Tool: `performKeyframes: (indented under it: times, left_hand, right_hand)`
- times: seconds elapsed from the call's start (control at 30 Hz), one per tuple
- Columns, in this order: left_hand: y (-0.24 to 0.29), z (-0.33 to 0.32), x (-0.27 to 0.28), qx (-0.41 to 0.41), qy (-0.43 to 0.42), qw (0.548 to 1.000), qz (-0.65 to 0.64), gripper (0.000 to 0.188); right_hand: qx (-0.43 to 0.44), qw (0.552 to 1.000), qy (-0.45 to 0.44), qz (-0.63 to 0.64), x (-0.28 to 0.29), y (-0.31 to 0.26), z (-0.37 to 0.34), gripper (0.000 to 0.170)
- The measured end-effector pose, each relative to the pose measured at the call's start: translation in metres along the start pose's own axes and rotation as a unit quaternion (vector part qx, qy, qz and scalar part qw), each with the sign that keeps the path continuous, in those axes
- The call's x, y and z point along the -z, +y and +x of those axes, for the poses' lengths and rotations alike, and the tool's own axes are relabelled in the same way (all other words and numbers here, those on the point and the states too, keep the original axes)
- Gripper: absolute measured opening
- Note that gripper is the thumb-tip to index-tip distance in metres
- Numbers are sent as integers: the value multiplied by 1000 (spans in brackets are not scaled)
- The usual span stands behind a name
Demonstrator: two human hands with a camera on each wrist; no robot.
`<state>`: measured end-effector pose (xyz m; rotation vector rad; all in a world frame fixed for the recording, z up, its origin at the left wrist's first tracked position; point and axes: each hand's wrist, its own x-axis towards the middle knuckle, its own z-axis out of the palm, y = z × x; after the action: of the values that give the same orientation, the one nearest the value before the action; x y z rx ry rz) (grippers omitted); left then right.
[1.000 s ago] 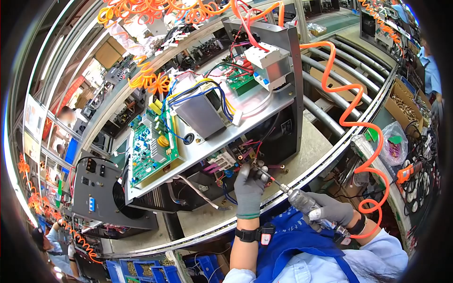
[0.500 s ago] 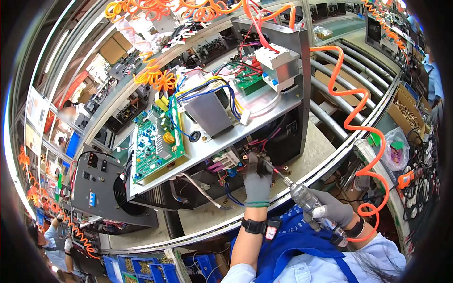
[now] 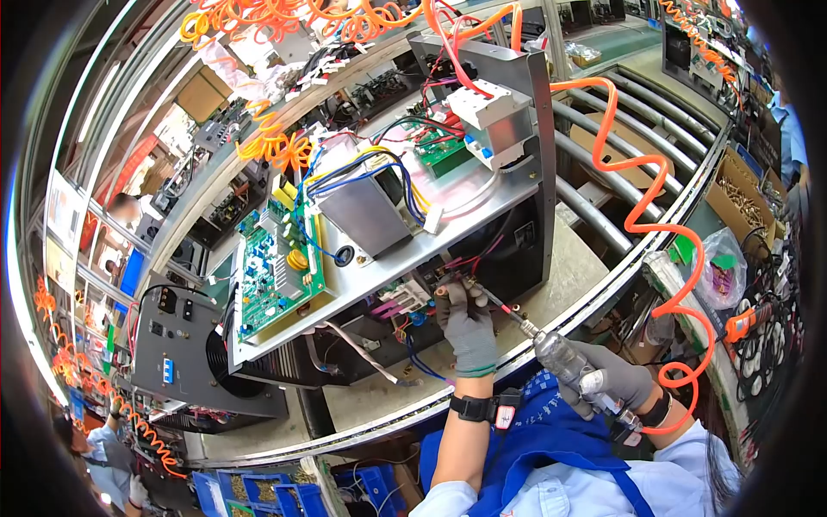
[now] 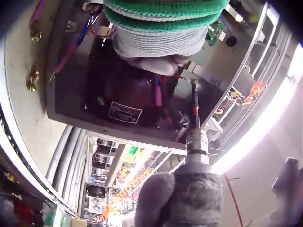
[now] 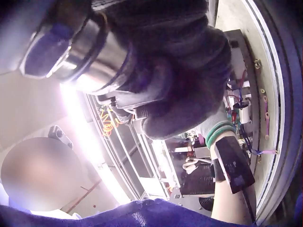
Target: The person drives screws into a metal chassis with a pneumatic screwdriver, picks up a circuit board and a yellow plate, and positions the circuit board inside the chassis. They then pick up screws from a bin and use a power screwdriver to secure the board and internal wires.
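Observation:
In the head view my right hand [image 3: 616, 379], gloved in grey, grips a pneumatic screwdriver [image 3: 560, 355] with a clear-wrapped body. Its thin bit points up and left to the left hand's fingertips. The left wrist view has the dark bit [image 4: 195, 101] ending at a small metal piece beside a thin red wire. My left hand [image 3: 469, 332], in a grey glove with a green cuff, has its fingers bent at the wiring inside a black metal chassis [image 3: 517, 250]. What lies between those fingers is hidden, and I cannot tell whether they pinch it.
Above the hands, a metal shelf holds a green circuit board [image 3: 280, 267], a grey box [image 3: 366, 215] and a white breaker [image 3: 491, 116]. An orange coiled hose [image 3: 637, 207] runs to the screwdriver. Steel rollers [image 3: 594, 215] lie behind; a second black unit [image 3: 177, 345] stands left.
The head view swung and came back. Against the chassis, my left hand has shifted slightly right and inward. The screwdriver in my right hand has moved a little up and right with it.

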<state>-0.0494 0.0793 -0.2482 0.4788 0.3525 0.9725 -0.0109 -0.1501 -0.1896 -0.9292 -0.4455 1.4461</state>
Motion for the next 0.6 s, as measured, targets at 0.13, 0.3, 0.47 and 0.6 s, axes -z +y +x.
performKeyframes:
  times: [0.13,0.3,0.47,0.6]
  left_hand:
    - [9,8,5,-23,-130,988,83,18]
    - [11,3,-16,-65,-117,984,119,19]
    - [6,5,-8,-88,-98,981,140,21]
    - [13,11,2,-65,-102,982,143,21]
  right_hand:
    - [1,1000,-7,-7,3,-3,1,82]
    - [24,999,-12,31,1,-8,1,77]
    - [25,999,-21,33,5,-7,6,74]
    - [12,1000,-19,17,8,-5,6,73]
